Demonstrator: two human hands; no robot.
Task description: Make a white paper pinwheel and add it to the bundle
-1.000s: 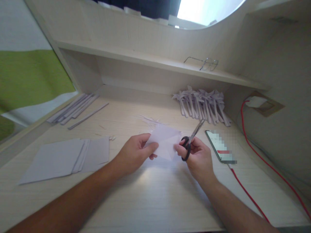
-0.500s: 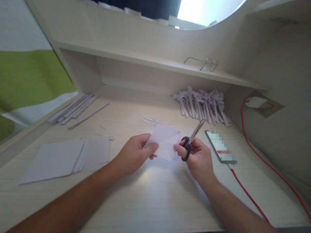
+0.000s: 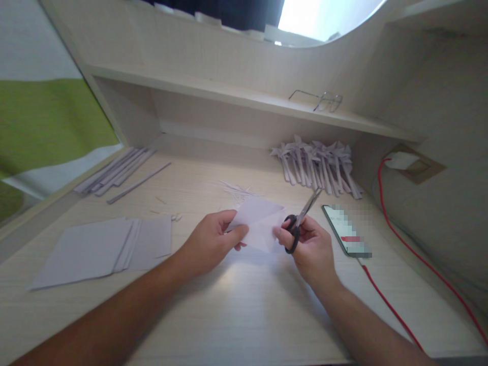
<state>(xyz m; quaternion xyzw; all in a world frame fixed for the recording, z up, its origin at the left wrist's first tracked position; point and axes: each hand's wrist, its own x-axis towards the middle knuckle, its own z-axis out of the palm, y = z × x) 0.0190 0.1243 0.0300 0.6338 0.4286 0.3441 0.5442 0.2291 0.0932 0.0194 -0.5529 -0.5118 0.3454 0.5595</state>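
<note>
My left hand [image 3: 217,239] pinches the left corner of a small white square of paper [image 3: 261,221] above the desk. Creases run across the sheet. My right hand [image 3: 310,249] has black-handled scissors [image 3: 305,211] hooked on its fingers, with the blades pointing up and away to the right. The thumb and a fingertip of that hand also touch the paper's right edge. Behind the sheet lies a little heap of thin paper strips [image 3: 240,190].
A stack of paper sheets [image 3: 84,249] lies at the left, with rolled paper sticks [image 3: 118,170] behind it. Several paper pinwheels [image 3: 316,160] sit at the back right. A phone [image 3: 345,231] on a red cable [image 3: 392,310] is right of my hand. Glasses [image 3: 324,100] rest on the shelf.
</note>
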